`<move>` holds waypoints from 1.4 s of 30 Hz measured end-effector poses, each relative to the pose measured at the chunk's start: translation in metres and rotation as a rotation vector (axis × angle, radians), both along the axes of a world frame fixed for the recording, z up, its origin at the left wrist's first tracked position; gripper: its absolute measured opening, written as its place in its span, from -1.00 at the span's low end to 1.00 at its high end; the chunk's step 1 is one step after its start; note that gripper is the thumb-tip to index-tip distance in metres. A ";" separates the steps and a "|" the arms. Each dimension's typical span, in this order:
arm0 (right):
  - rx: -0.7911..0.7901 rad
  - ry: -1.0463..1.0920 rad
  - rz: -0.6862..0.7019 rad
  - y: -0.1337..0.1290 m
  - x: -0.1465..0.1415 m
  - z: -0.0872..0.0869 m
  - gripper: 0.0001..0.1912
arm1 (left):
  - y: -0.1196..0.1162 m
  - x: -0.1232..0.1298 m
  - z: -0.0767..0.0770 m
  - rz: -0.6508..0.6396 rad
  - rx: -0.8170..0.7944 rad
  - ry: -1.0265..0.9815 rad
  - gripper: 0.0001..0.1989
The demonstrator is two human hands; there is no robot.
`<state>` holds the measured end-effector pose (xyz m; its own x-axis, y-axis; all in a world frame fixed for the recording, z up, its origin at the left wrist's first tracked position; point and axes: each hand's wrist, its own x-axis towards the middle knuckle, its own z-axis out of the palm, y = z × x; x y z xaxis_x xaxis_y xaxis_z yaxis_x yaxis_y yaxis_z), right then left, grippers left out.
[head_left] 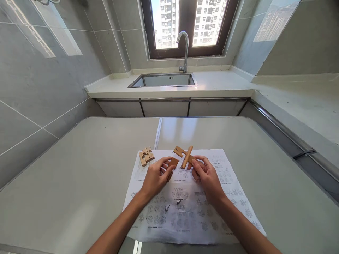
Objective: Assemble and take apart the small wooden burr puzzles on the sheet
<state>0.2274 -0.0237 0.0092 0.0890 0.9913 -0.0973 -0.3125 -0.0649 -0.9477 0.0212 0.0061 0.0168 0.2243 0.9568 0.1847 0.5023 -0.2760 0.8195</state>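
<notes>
My left hand point(158, 173) is closed around a flat brown wooden puzzle piece point(173, 162), its fingers covering part of it. Between the thumb and fingers of my right hand point(207, 173) is a pair of crossed wooden puzzle pieces point(187, 157): a flat notched one, dark-marked at its far end, and a rounded stick lying across it. The two hands are apart, above a printed paper sheet point(185, 225) covered with small line drawings. Beyond my left hand, a small cluster of notched wooden blocks point(146, 156) rests at the sheet's far left corner.
The sheet lies on a pale table point(66, 183) with a seam down its middle. Past the table's far edge is a counter with a sink point(166, 80) and a curved faucet point(186, 49) under a window. Tiled wall stands left; another counter point(304, 106) runs along the right.
</notes>
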 end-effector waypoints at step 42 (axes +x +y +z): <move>0.045 -0.032 0.145 -0.002 -0.002 0.001 -0.57 | -0.001 -0.001 0.009 -0.045 -0.101 -0.180 -0.62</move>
<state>0.2253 -0.0257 0.0104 -0.0530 0.9973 -0.0516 -0.2725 -0.0642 -0.9600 0.0197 0.0049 0.0255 0.2394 0.9623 0.1291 0.3347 -0.2066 0.9194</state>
